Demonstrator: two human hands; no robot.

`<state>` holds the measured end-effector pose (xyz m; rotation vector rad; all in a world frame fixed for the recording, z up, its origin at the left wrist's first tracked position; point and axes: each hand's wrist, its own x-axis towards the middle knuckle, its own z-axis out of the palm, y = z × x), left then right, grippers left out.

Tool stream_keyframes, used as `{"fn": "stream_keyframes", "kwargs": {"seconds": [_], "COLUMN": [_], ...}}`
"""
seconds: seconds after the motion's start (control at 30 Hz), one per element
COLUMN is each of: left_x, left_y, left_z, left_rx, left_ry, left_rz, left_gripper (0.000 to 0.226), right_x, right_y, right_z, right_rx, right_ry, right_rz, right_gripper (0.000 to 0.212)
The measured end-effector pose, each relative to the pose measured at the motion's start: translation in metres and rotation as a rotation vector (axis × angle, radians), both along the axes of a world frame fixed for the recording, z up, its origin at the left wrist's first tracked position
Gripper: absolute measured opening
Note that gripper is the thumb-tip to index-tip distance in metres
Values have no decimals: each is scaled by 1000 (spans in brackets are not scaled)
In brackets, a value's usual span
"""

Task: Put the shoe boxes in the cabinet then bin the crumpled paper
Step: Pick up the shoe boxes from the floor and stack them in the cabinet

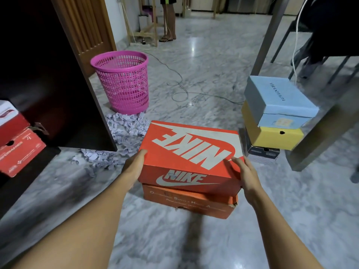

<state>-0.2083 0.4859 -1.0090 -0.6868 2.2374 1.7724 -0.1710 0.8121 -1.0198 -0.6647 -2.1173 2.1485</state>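
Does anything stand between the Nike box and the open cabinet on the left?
Nothing solid. Crumpled paper litters the floor between the Nike box and the cabinet, by the foot of its open door; a lifted box should pass over it.

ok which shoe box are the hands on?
The orange Nike box, atop the lower orange box: left hand and right hand hold its ends. The light blue box, yellow box and dark box stacked at right are untouched.

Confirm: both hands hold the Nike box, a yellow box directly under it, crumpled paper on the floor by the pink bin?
No: head view shows the lower box under the Nike box is orange, not yellow. Rest is right.
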Motion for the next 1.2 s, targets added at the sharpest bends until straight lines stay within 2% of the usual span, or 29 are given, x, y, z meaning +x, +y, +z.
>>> {"fn": "stream_keyframes", "kwargs": {"seconds": [0.1,0.2,0.27,0.53,0.67,0.83,0.9,0.97,1.03,1.13,1.2], "left_x": [0,-2,0,48,85,137,155,172,186,201,210], "left_y": [-3,-14,-28,-107,-149,-204,-229,-251,-272,-298,-315], "left_z": [23,56,77,159,198,245,265,290,314,344,361], "left_rx": [-43,-11,16,-79,-100,-209,-212,-227,-240,-360,-428], "left_ry": [141,271,346,594,657,725,734,755,817,923,934], "left_rz": [74,134,159,347,492,683,805,938,1063,1325,1544], "left_gripper": [50,48,44,39,53,39,50,62,64,60,67], "right_x": [-7,-18,-23,-36,-39,-45,-43,-41,-40,-39,-37], "right_y": [3,1,-9,-95,-148,-225,-258,-294,-330,-385,-421], "right_z": [19,45,63,128,160,198,217,237,258,292,317], "right_rx": [-59,-115,-127,-196,-180,-203,-201,-170,-137,-137,-160], "right_ry": [110,218,296,563,680,776,780,802,835,890,911], "right_rz": [44,67,76,261,417,562,642,741,813,897,928], "right_gripper": [29,60,70,60,48,52,65,90,105,111,108]}}
